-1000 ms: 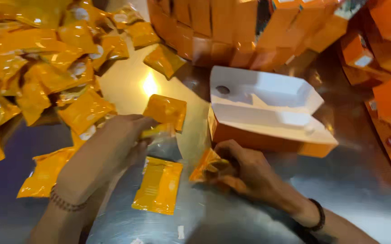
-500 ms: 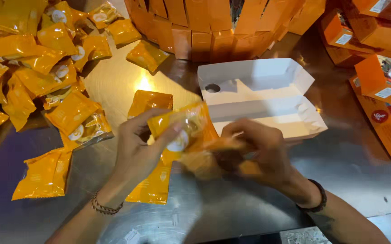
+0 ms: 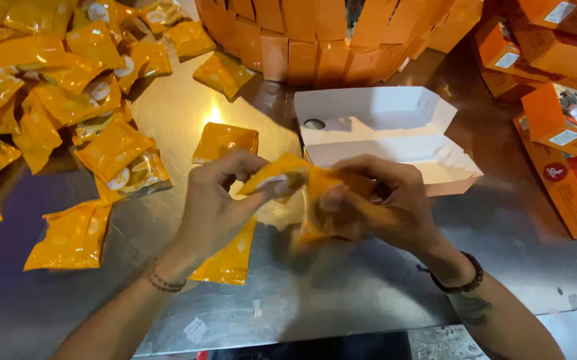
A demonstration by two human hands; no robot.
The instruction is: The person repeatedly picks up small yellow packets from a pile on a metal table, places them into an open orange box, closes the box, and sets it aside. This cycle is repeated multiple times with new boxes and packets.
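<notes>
Pinching 1 orange foil sachet between thumb and fingertips, the left hand sits at the centre of the view, above a steel table. Just at its 3 o'clock, the right hand is closed around more orange sachets, blurred, so their count cannot be told; both bundles touch between the hands. At 1 o'clock from the hands lies an open white carton, orange on its outside, lid flap folded back, its near edge partly hidden by the right hand's knuckles. Under the left wrist, at 6 o'clock, 1 flat sachet rests on the table; another lies at 11 o'clock. A loose heap of sachets fills the 9 to 11 o'clock area. Stacked orange cartons curve along 12 o'clock, and more boxes stand at 2 o'clock.
</notes>
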